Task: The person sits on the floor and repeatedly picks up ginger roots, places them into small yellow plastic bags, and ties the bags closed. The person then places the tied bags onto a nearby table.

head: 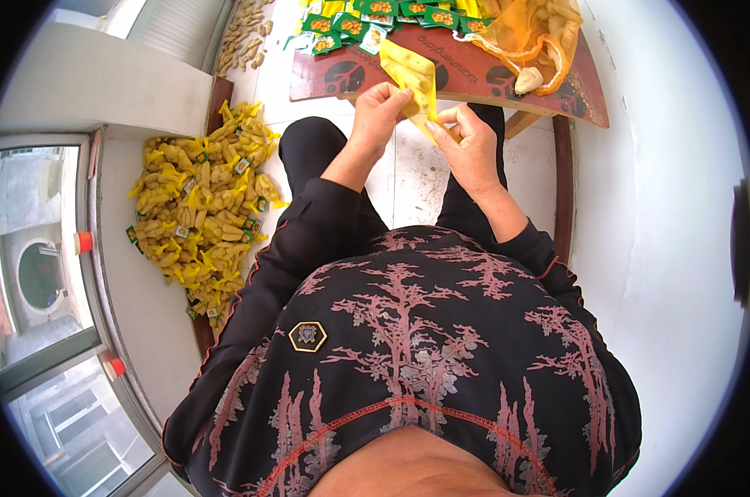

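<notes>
Between my hands is a yellow mesh bag (419, 77), stretched over the near edge of a red-brown board table (399, 62). My left hand (380, 115) pinches its left side between thumb and fingers. On the lower right, my right hand (469, 144) pinches the bag's narrower end, its fingers curled. The bag looks thin and flat; whether anything is inside, I cannot tell. Just beyond it on the table lies a heap of green and white printed labels (352, 26) with yellow mesh among them.
An orange mesh sack (552, 46) of tan knobbly produce lies at the table's right, with one loose piece (528, 81) near its mouth. Filled yellow mesh bags (207, 199) are piled on the floor at left. More loose produce (245, 37) lies farther back. A white wall (654, 186) stands at right.
</notes>
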{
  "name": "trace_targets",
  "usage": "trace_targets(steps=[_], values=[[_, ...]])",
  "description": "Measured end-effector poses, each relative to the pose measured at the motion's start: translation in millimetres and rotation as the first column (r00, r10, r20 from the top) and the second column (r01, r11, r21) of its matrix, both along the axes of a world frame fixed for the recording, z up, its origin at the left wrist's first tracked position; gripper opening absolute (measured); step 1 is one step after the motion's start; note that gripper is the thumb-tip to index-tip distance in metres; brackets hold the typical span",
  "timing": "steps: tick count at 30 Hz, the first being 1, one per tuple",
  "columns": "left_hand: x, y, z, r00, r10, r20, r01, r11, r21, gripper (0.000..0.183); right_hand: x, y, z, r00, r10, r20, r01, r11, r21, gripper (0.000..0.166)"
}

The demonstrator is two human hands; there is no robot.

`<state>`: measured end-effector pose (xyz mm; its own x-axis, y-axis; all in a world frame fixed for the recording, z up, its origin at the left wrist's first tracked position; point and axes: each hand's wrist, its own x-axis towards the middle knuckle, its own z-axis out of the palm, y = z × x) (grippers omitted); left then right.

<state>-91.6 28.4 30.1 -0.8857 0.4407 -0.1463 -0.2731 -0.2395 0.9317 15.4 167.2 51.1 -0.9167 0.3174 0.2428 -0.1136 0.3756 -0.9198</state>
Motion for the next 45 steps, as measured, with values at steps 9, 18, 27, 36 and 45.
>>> trace_targets(steps=[9, 18, 27, 36, 45], values=[[-56.0, 6.7, -3.7, 0.985, 0.063, -0.163, -0.103, 0.963, -0.250, 0.017, 17.0, -3.3, -13.4, 0.990, 0.091, 0.105, -0.088, 0.996, -0.033, 0.022], [-43.7, 4.1, 9.6, 0.986, 0.122, -0.109, -0.153, 0.924, -0.349, 0.015, 25.9, 66.4, -26.6, 0.948, 0.044, 0.316, -0.100, 0.981, 0.164, 0.018], [-0.1, 4.5, 0.2, 0.979, 0.203, -0.005, -0.201, 0.968, -0.149, 0.026, -30.2, 146.5, -11.5, 0.831, -0.556, 0.004, 0.460, 0.691, 0.557, 0.033], [26.6, 11.4, -15.9, 0.992, -0.111, 0.064, 0.125, 0.943, -0.309, 0.023, -40.7, 141.7, 1.6, 0.857, -0.502, 0.118, 0.310, 0.685, 0.659, 0.047], [54.9, -16.8, 4.9, 0.942, -0.139, 0.304, 0.160, 0.986, -0.045, 0.019, -42.0, 142.0, -33.5, 0.931, -0.362, -0.037, 0.358, 0.929, -0.093, 0.036]])
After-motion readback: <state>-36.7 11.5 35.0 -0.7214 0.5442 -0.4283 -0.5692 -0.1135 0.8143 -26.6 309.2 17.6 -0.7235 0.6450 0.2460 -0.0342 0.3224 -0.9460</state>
